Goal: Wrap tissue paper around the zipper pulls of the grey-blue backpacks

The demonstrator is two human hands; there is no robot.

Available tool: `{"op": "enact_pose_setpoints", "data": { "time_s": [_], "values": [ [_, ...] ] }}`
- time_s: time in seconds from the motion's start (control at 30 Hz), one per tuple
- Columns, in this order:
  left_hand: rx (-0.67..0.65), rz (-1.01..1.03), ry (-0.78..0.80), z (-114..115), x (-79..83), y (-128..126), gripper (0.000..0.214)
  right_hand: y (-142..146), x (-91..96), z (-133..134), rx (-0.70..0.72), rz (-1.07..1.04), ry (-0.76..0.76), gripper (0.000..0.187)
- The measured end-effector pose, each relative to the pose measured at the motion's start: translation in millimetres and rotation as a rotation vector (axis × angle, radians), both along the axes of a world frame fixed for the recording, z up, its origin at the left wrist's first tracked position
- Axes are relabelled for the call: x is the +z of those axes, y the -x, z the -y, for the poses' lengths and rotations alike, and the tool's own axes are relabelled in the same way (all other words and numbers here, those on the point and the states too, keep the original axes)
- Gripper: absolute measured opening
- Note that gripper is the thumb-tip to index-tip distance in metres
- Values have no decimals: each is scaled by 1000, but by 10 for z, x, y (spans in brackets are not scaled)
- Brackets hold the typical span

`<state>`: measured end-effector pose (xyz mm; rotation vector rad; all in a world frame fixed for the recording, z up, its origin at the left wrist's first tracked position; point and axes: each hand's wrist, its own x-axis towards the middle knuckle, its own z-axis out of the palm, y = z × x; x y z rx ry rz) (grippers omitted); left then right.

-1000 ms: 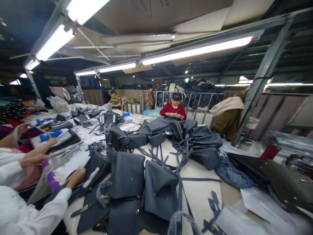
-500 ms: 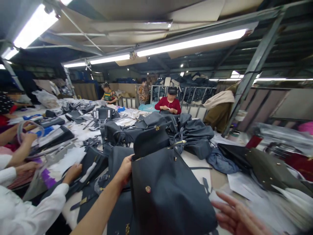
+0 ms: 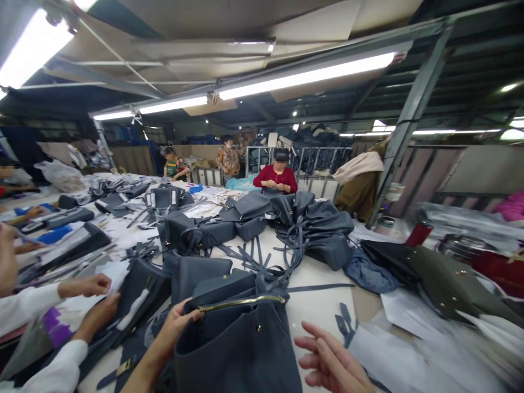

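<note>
A dark blue-grey bag [image 3: 237, 349] stands in front of me, its mouth gaping and a gold zipper [image 3: 245, 303] along the top. My left hand [image 3: 178, 327] grips the bag's upper left edge near the zipper's end, thumb on top. To the right of the bag, my right hand [image 3: 325, 357] hovers with fingers apart, holding nothing. Behind the bag spread loose dark straps [image 3: 270, 267]. Two short strap pieces [image 3: 346, 322] lie on the table near my right hand.
Several more dark bags [image 3: 323, 229] are heaped at the table's middle. At left, a co-worker's hands [image 3: 98, 311] handle a dark bag piece. An olive bag [image 3: 442, 278] and white paper sheets [image 3: 393, 355] lie at right. A person in red [image 3: 276, 179] sits opposite.
The bag has come lower and leftward, and its mouth and zipper now show. My right hand has moved left. The co-worker's hands have come together over a dark piece.
</note>
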<state>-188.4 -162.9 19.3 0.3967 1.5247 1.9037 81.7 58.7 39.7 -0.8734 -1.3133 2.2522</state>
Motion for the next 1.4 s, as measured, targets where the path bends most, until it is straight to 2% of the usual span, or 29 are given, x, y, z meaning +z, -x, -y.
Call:
{"op": "enact_pose_setpoints", "data": {
  "time_s": [0.1,0.23,0.37,0.6,0.77,1.1,1.2,1.27,1.33,1.4],
  "values": [
    [-15,15,13,3,-7,-39,35,205,117,99,-46,-53,1,73],
    [-46,26,49,11,6,-71,34,308,169,191,14,-147,44,71],
    [-143,28,92,17,-14,-149,29,265,120,167,-9,-148,85,49],
    [-217,9,175,-11,-159,-326,25,82,-26,187,-46,-77,53,33],
    [-255,12,176,-57,-184,-392,19,-16,21,246,-29,-83,116,32],
    [-267,16,164,-75,-230,-445,25,-30,69,277,-24,-73,130,38],
    [-220,29,145,-66,-168,-468,26,-30,142,309,-62,-65,111,39],
    [-155,40,124,-39,-47,-410,26,-59,194,297,-110,-58,87,40],
    [-40,22,110,9,124,-251,32,-118,222,247,-158,-60,82,40],
    [151,-40,130,67,297,8,43,-197,205,172,-192,-76,101,39]
  ]
}}
